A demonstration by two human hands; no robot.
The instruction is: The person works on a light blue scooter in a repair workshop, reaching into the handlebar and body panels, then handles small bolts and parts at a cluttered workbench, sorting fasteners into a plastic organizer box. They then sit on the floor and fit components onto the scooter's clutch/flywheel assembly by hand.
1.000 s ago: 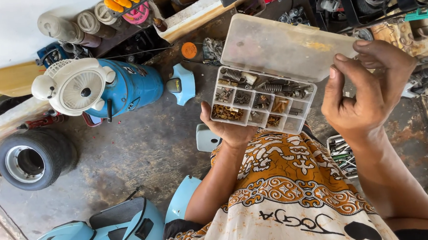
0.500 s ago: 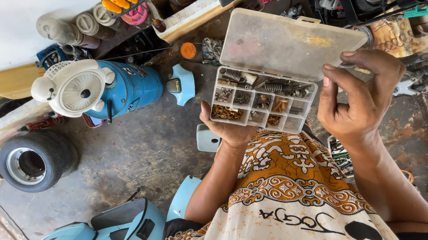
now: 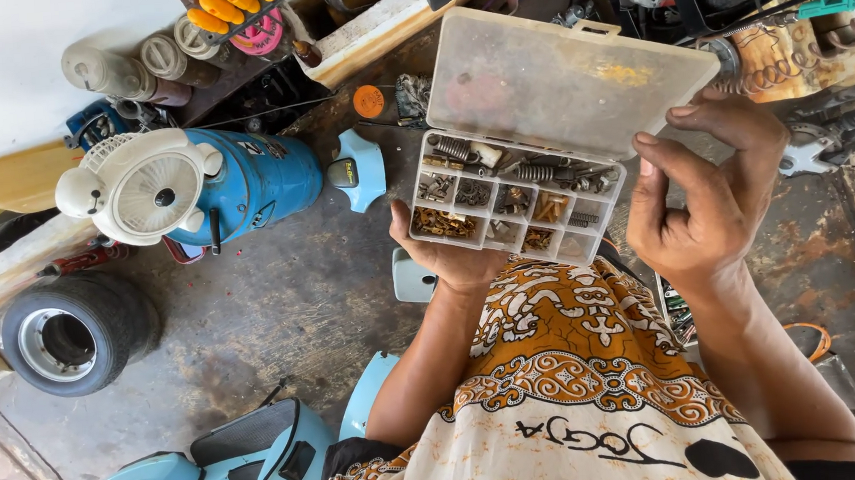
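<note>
Head view: my left hand (image 3: pixel 449 259) cradles the open parts box (image 3: pixel 516 209) from below; my right hand (image 3: pixel 706 200) hovers beside it, grip loosely curled, empty.

Pretty cramped workshop corner, shot in plain flat daylight. The floor (image 3: pixel 282 310) is bare grey concrete, stained and scuffed, with rusty patches over on the right. A white wall (image 3: pixel 4 69) fills the upper left. Stuff is parked everywhere on the ground: a small black tyre (image 3: pixel 73 335) on its rim at the left, a blue engine casing with a white fan cover (image 3: pixel 193 191) beside it, and light blue scooter body panels (image 3: pixel 213 475) at the bottom. Along the top there's a cluttered wooden ledge (image 3: pixel 373 33) with plastic bottles (image 3: pixel 125 71) and yellow-handled screwdrivers (image 3: pixel 235 1).
</note>
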